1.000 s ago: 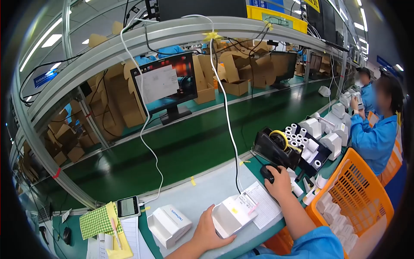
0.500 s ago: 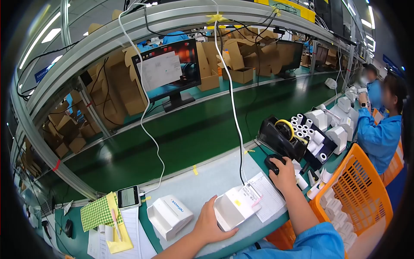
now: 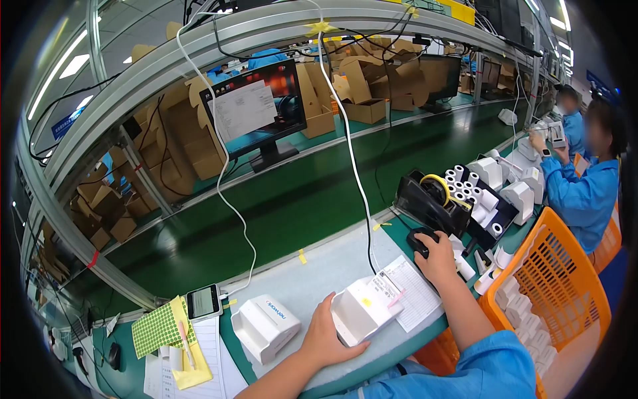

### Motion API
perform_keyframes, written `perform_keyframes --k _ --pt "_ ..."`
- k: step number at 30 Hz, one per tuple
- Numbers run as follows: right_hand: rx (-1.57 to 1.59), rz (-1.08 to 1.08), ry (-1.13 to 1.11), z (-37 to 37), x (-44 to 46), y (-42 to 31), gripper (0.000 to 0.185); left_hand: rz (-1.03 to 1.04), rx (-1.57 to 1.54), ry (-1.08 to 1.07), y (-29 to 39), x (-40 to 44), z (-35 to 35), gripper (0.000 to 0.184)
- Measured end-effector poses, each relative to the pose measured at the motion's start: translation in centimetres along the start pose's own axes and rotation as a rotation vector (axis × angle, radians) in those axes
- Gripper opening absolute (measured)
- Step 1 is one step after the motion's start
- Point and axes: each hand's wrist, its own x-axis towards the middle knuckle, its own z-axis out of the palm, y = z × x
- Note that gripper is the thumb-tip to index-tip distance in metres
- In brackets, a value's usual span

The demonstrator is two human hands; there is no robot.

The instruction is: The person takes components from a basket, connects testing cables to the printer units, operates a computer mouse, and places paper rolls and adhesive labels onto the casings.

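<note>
My left hand (image 3: 324, 340) is closed around the near-left side of a white plastic device (image 3: 362, 318) on the pale mat, thumb along its front edge. This device has a hollow front, a yellow dot and a printed label, and a cable runs down to its back. My right hand (image 3: 440, 261) rests over a black computer mouse (image 3: 420, 242), fingers curved on it. A second white device (image 3: 266, 326), marked "network", stands left of my left hand. A printed sheet (image 3: 413, 292) lies between the held device and my right forearm.
A monitor (image 3: 256, 110) shows open windows. Left are a handheld terminal (image 3: 203, 302), a green-dotted sheet (image 3: 159, 326) and papers. Right are a black tape dispenser (image 3: 432, 203), a bin of paper rolls (image 3: 495, 216) and an orange basket (image 3: 551, 279) of white units. Co-workers (image 3: 585, 179) sit beyond.
On the monitor, the windows look different, with another overlapping at the right. The view has shifted slightly. Both my hands stay on the device and mouse. A co-worker's hands have moved.
</note>
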Motion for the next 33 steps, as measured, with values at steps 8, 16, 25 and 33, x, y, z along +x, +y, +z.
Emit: perform_keyframes --k 8,16,25,33 --pt "-0.024 0.003 -0.005 -0.3 0.1 -0.4 0.053 -0.005 0.013 -0.003 0.3 0.1 -0.3 0.115" --pt "-0.103 0.024 0.008 -0.2 0.1 -0.1 0.066 0.029 -0.116 0.014 -0.7 0.1 0.3 0.114" --pt "-0.142 -0.050 0.130 -0.5 -0.3 -0.8 0.067 0.043 -0.112 0.023 -0.6 0.0 0.2 0.110" --pt "-0.011 -0.390 0.257 -2.7 0.9 -3.8 0.036 0.074 -0.045 0.062 -0.6 0.1 0.6 0.108"
